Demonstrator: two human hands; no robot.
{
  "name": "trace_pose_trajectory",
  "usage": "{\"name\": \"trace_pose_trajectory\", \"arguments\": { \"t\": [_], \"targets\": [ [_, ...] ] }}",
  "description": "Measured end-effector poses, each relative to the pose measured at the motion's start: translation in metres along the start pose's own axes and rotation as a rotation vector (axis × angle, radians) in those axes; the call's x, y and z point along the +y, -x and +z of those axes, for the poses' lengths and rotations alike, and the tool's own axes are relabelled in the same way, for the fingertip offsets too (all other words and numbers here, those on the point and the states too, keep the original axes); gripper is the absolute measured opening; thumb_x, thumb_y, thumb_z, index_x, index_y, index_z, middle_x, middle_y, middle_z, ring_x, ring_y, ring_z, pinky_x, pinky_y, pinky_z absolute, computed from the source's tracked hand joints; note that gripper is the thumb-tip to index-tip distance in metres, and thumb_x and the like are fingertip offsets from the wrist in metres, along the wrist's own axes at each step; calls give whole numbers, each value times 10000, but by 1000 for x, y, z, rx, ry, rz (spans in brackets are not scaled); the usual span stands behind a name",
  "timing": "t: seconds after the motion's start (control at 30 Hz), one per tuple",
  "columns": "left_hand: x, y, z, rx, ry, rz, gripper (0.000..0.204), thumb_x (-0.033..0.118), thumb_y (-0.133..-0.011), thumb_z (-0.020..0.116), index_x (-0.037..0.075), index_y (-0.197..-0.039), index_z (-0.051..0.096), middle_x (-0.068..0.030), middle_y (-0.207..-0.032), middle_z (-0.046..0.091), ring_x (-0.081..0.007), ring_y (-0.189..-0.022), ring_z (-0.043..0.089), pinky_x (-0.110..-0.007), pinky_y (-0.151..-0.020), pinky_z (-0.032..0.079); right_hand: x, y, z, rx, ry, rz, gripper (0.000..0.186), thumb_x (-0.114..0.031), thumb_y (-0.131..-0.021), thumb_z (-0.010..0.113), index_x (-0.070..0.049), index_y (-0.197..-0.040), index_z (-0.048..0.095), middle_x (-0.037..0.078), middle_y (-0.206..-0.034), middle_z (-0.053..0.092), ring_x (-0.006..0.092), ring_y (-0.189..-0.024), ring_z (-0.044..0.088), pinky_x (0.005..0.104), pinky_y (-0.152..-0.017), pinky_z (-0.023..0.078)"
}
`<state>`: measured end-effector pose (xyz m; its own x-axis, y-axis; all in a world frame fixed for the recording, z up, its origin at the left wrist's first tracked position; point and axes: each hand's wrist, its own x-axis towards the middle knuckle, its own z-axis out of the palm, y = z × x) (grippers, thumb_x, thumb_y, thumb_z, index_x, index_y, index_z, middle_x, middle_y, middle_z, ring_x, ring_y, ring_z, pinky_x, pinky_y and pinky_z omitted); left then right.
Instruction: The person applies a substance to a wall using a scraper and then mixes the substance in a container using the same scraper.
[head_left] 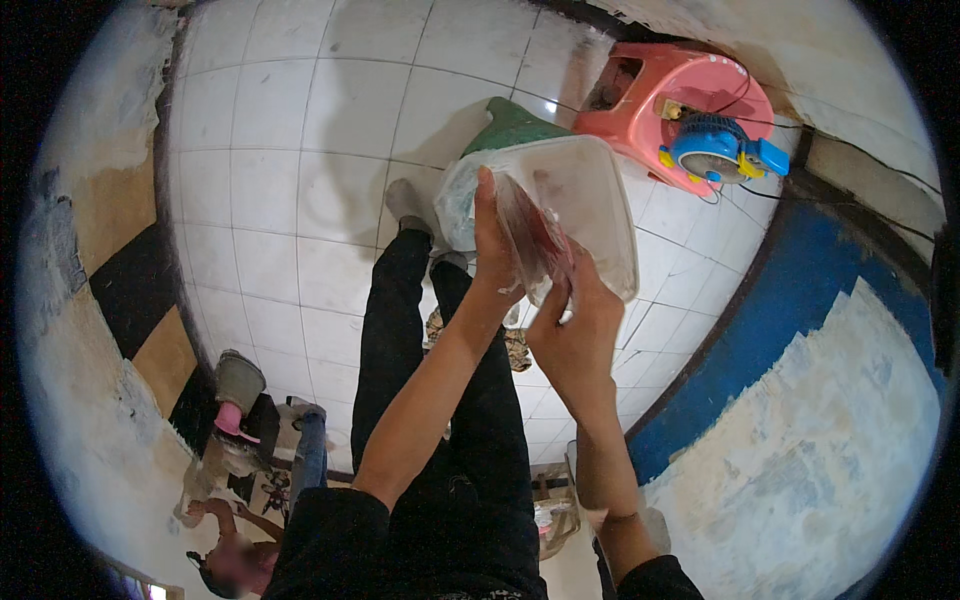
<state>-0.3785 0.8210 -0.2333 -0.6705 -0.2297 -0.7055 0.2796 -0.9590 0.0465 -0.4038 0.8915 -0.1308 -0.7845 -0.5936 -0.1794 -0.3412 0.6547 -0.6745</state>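
My left hand [494,245] and my right hand [581,318] are both closed on a thin, flat, reddish piece [537,232], like a scraper blade, smeared with white paste. My left thumb lies along its left side; my right fingers grip its lower right end. Directly beneath is a pale rectangular plastic tub [613,195] with a translucent bag [456,208] at its left. Behind the tub a green plastic object [507,128] rests on the tiles.
A pink plastic stool [640,75] holds a blue fan [712,158] with cables. At right is a blue wall [735,290] patched white. A grey bucket [238,372] stands by the left wall; another person [255,560] is at lower left. My feet are on white tiles.
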Motion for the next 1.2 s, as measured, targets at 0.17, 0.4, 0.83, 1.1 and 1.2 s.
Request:
{"name": "trace_pose_trajectory", "arguments": {
  "t": [0.17,0.4,0.83,1.1,1.2],
  "targets": [
    [0,7,-4,-32,-98,61,736,709,-889,367,58,-1191,530,-95,-992,611,-211,-903,616,-369,-827,517,-5,3,-3,-12,-79,64,348,103,-777,504,80,-1120,560,266,-906,647,421,-849,656,406,-738,515],
    [2,9,-17,-80,-90,-34,747,690,-913,320,74,-1314,452,-104,-1217,538,-258,-1119,530,-398,-994,423,13,5,10,-79,-60,131,396,76,-775,520,33,-1168,539,276,-872,639,431,-823,648,439,-706,511],
    [8,9,-18,-156,-226,181,706,627,-949,306,116,-1437,306,-112,-1372,448,-254,-1260,455,-418,-1065,368,9,8,13,-10,-75,-12,246,52,-816,562,38,-1056,613,217,-833,665,341,-728,677,360,-643,513],
    [17,13,-45,-208,11,-45,754,671,-918,322,78,-1376,402,-139,-1317,508,-267,-1191,519,-441,-1019,426,19,3,4,-47,-144,97,169,5,-836,590,67,-992,605,196,-713,650,233,-580,659,302,-540,486],
    [5,-3,-89,-329,97,-84,766,686,-906,327,82,-1370,412,-137,-1319,507,-265,-1178,524,-434,-1015,430,13,5,3,-97,-173,121,181,5,-833,592,75,-999,595,203,-717,650,243,-592,665,308,-550,493]
  ]
}}
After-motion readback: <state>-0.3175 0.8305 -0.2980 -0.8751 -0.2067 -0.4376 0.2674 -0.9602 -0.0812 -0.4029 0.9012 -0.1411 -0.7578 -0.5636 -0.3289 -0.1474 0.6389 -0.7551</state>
